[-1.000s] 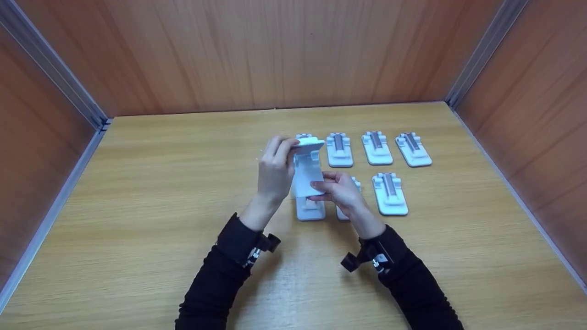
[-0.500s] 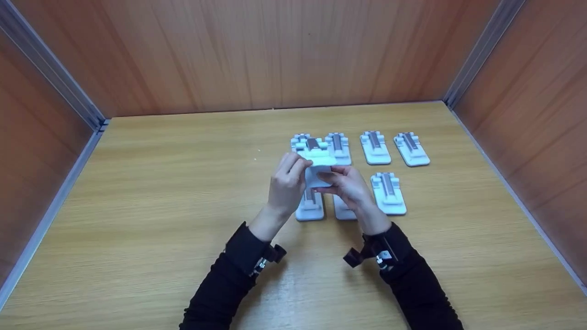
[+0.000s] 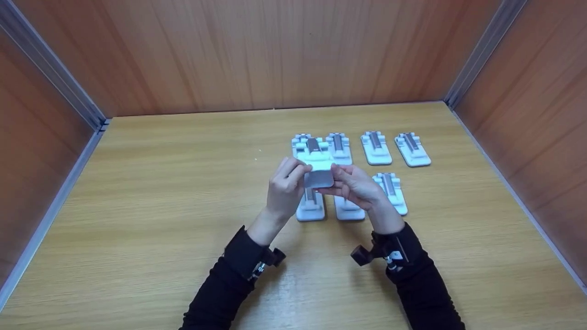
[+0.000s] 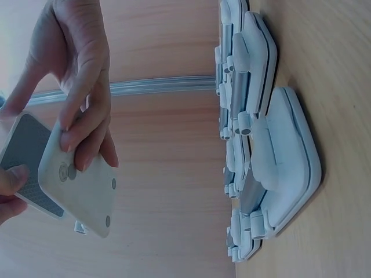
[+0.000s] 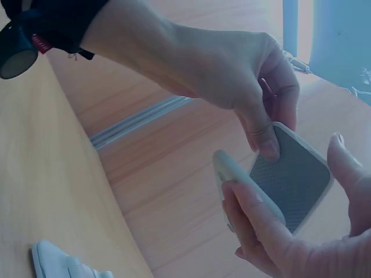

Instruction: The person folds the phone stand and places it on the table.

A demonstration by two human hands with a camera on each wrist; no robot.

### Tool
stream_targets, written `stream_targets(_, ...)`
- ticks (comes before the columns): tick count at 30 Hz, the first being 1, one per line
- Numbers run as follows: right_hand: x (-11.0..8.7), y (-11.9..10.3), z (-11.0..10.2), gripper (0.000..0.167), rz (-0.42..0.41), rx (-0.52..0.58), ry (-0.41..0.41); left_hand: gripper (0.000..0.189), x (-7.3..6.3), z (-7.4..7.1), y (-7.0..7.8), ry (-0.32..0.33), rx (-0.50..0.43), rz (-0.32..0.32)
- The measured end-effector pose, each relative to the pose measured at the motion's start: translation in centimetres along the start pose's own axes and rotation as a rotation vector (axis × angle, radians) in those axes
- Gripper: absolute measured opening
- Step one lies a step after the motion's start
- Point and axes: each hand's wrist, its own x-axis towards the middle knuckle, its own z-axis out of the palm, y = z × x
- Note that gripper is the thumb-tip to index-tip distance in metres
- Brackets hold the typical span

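Note:
A white folding phone stand (image 3: 319, 158) is held above the table between both hands, its padded plate tilted away from its base. My left hand (image 3: 285, 188) pinches the edge of the plate; in the right wrist view the thumb presses the plate's grey textured pad (image 5: 293, 176). My right hand (image 3: 360, 188) grips the base with its fingers, seen in the left wrist view on the rounded white base (image 4: 78, 179) with small round feet. Its thumb stands apart from the base in the right wrist view. The hinge is largely hidden there.
Several similar folded phone stands lie in two rows on the wooden table (image 3: 160, 206), among them one at the front right (image 3: 398, 201) and one at the back right (image 3: 412, 149). Wood-look panels (image 3: 284, 55) with metal corner strips enclose the table.
The held stand has tipped over so its padded end points to the far side and its outer face shows. The right hand has shifted its hold and moved slightly right.

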Motion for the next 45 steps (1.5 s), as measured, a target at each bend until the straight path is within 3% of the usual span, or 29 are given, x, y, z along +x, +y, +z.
stream_targets(6,0.0,-0.2,-0.3,0.052,0.016,-0.022,-0.023,0.019,-0.5,0.1,-0.1,0.012,-0.047,-0.034)
stream_targets(9,0.0,-0.3,-0.2,0.044,0.006,-0.024,-0.002,0.018,-0.6,0.0,0.0,0.007,-0.134,-0.128)
stream_targets(12,-0.2,-0.4,0.0,0.044,-0.024,-0.017,0.022,0.024,-0.3,-0.5,0.4,-0.018,-0.288,-0.348)
stream_targets(15,-0.5,-0.7,0.1,0.045,-0.05,-0.005,0.049,0.033,0.2,-1.1,0.8,-0.059,-0.475,-0.671)
stream_targets(18,-0.9,-0.9,0.2,0.041,-0.066,-0.002,0.059,0.044,0.5,-1.6,1.0,-0.136,-0.581,-0.973)
stream_targets(21,-1.2,-1.1,0.2,0.035,-0.081,-0.006,0.039,0.054,0.9,-1.7,1.0,-0.226,-0.636,-1.14)
stream_targets(24,-1.5,-1.1,0.3,0.028,-0.094,-0.015,0.013,0.057,1.0,-1.8,1.1,-0.296,-0.678,-1.197)
stream_targets(28,-1.8,-1.2,0.4,0.024,-0.109,-0.029,-0.015,0.058,1.1,-1.9,1.2,-0.331,-0.737,-1.216)
stream_targets(38,-1.9,-1.0,0.6,0.031,-0.129,-0.056,0.004,0.05,1.3,-1.9,1.2,-0.28,-0.835,-1.258)
stream_targets(45,-1.8,-0.5,0.6,0.038,-0.155,-0.096,0.015,0.046,1.0,-1.8,1.5,-0.208,-0.875,-1.247)
